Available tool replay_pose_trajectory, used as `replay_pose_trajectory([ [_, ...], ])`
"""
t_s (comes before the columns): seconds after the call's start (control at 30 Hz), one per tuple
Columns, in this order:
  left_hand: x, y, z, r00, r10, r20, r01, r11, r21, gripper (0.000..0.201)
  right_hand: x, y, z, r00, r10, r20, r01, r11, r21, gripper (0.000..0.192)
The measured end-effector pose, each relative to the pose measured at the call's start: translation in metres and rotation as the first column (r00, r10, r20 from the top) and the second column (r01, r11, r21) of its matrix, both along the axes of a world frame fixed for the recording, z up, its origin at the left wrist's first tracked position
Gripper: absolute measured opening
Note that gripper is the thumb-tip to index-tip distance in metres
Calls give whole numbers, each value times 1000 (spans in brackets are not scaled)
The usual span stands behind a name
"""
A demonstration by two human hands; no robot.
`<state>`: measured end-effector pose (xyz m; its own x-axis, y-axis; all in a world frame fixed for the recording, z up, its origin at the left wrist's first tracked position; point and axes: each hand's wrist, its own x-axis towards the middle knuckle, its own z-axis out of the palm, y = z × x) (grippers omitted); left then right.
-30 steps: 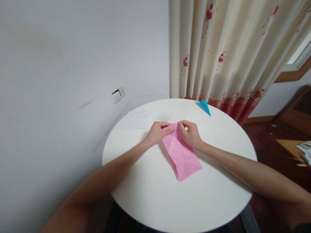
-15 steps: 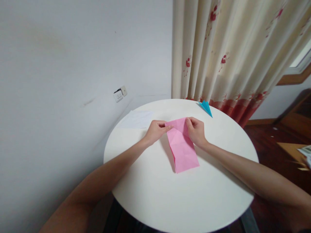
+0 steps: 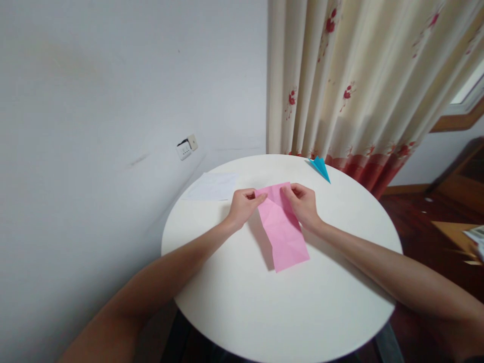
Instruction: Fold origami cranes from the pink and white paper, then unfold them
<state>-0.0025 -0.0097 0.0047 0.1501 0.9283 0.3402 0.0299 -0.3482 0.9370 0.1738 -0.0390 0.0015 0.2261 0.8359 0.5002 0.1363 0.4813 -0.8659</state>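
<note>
A creased sheet of pink paper (image 3: 284,227) is held up over the round white table (image 3: 242,302), its far edge raised and its near end slanting down toward me. My left hand (image 3: 243,205) pinches the far left corner, thumb on top. At the far right corner my right hand (image 3: 303,202) grips the paper, with its thumb lying on the near face. The fingers behind the sheet are partly hidden. Whether the near end touches the tabletop I cannot tell.
A blue folded paper plane (image 3: 320,169) lies near the table's far right edge. White sheets of paper (image 3: 213,186) rest at the far left. The wall with a socket (image 3: 184,149) rises on the left, and a flowered curtain (image 3: 340,91) hangs behind the table.
My right thumb has slid a little left along the top of the pink paper. The sheet's left side now looks flatter, and its near left corner has shifted slightly toward me.
</note>
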Motion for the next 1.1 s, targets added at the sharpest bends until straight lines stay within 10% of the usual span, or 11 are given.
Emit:
replay_pose_trajectory([
  [0.47, -11, 0, 26, 915, -217, -339, 256, 964, 75, 21, -9, -6, -3, 975, 221, 17, -215, 961, -177, 34],
  [1.1, -6, 13, -1, 891, -270, -364, 278, 960, -31, 35, -9, 7, -17, 934, 178, 310, -145, 981, -127, 32],
])
